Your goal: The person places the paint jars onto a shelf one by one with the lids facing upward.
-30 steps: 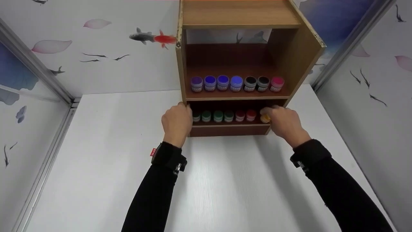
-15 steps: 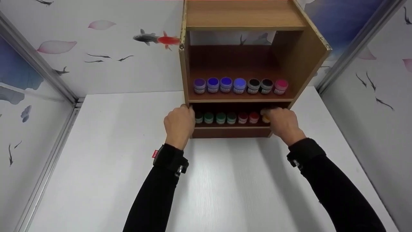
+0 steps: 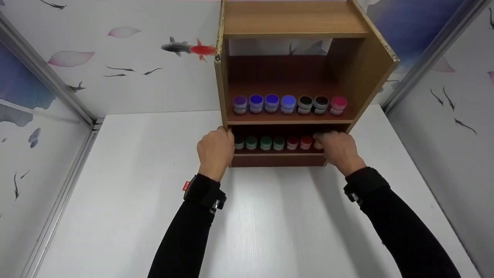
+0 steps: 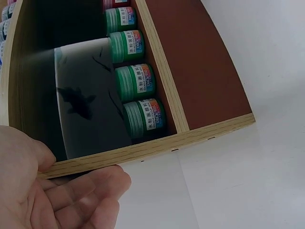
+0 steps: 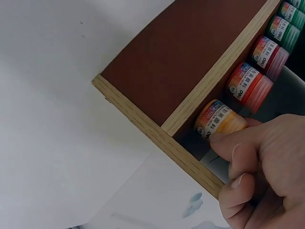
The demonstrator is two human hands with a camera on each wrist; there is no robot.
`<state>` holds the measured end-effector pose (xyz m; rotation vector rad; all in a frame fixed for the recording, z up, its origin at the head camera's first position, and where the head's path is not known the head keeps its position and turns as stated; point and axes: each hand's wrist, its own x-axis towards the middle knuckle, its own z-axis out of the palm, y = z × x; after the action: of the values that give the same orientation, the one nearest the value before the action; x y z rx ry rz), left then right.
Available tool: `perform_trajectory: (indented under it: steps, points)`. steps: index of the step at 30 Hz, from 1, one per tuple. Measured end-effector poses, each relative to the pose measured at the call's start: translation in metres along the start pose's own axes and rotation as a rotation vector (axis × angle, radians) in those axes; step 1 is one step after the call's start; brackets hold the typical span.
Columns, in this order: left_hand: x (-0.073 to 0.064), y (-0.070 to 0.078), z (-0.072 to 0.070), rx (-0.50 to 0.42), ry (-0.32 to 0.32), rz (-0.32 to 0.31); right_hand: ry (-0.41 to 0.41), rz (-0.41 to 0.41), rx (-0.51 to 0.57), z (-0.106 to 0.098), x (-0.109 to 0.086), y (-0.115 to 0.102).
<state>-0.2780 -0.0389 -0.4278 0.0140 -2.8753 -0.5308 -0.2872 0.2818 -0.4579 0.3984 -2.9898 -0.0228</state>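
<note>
A wooden shelf unit (image 3: 293,160) stands against the back wall, with paint jars in rows on two levels. My left hand (image 3: 216,150) grips the edge of its left side panel (image 4: 109,155), thumb on the inner side and fingers on the outer side. At the right end of the lower row, my right hand (image 3: 339,148) pinches a yellow-orange paint jar (image 5: 219,119) by its lid end, between thumb and finger. In the head view that jar is mostly hidden behind the hand. Beside it stands a red paint jar (image 5: 249,87), close but apart.
Green paint jars (image 4: 140,81) fill the left of the lower row. The shelf above carries purple, blue, black and pink jars (image 3: 338,105). A white table (image 3: 270,224) extends in front, with patterned wall panels (image 3: 127,88) around it.
My right hand and the yellow-orange jar have shifted slightly left, nearer the red jar. My left hand keeps its grip on the side panel. The head view has shifted a little.
</note>
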Motion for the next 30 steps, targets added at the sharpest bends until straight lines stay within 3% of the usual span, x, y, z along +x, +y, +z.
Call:
perform_trajectory:
  steps: [14,23,30]
  points:
    - [0.001,0.0,0.0,0.004,-0.026,-0.016,-0.018,-0.005,-0.018,0.005,-0.002,0.002]
    - [0.005,-0.003,-0.001,0.027,-0.037,0.024,0.165,-0.037,0.075,0.0,-0.011,-0.001]
    - [-0.008,-0.024,0.007,0.023,-0.08,0.05,0.281,-0.066,0.136,-0.004,-0.035,0.001]
